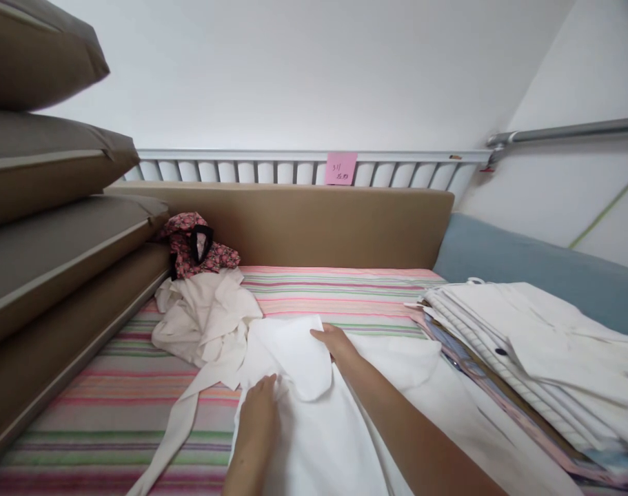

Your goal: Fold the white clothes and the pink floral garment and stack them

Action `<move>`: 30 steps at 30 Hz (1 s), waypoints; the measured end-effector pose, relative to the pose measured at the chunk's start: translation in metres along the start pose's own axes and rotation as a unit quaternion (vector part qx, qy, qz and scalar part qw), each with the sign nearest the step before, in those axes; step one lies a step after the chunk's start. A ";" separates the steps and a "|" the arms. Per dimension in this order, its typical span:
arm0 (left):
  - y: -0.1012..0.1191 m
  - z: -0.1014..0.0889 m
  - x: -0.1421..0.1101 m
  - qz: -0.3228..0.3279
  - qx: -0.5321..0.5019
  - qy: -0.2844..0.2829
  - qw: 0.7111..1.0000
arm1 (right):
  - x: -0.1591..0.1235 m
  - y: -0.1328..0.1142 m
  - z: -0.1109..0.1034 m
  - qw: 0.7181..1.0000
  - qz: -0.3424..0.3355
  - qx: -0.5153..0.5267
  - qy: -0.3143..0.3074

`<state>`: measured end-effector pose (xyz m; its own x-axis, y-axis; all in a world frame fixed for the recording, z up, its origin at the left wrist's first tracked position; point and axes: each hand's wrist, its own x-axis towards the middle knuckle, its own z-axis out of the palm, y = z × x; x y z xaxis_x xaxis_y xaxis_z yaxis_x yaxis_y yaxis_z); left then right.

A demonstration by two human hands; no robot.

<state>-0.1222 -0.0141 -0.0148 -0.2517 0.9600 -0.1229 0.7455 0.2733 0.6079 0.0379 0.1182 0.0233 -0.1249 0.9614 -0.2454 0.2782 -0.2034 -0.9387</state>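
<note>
A white garment (314,427) is spread before me on a striped sheet, with its upper part folded over in a rounded flap. At the flap's right upper corner, my right hand (337,342) pinches the cloth between thumb and fingers. My left hand (259,406) is lower down on the garment's left edge, its fingers closed on the fabric; the fingertips are partly hidden. More white cloth (396,358) extends to the right under my right forearm. Beside the garment on the left lies a crumpled off-white garment (207,313) with a long strap trailing toward me.
A stack of folded clothes (562,344) lies at right, beside a blue-grey cushion (525,255). Grey-brown cushions (60,255) are piled at left. A floral garment (194,241) sits at the back left. Behind are a brown padded board (314,224) and a pink note (340,169).
</note>
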 end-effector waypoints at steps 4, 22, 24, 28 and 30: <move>-0.002 0.001 0.000 0.011 0.030 -0.029 0.999 | 0.024 0.000 -0.008 0.995 -0.021 -0.065 0.069; -0.028 -0.033 0.001 -0.133 0.003 0.074 0.988 | -0.026 0.018 -0.019 0.961 -0.077 -0.260 0.046; -0.031 -0.030 -0.001 -0.153 0.024 0.041 0.987 | -0.038 0.021 -0.015 0.961 -0.092 -0.257 0.039; -0.034 -0.023 -0.004 -0.151 0.038 0.020 0.988 | -0.049 0.018 -0.009 0.985 -0.090 -0.145 0.030; -0.033 -0.024 -0.004 -0.143 0.042 0.016 0.989 | -0.055 0.017 -0.014 0.985 -0.078 -0.151 0.040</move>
<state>-0.1606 -0.0288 -0.0159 -0.4782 0.8403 -0.2554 0.6894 0.5393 0.4836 0.0627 0.0646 0.0243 -0.1164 0.9906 -0.0722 0.5341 0.0011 -0.8454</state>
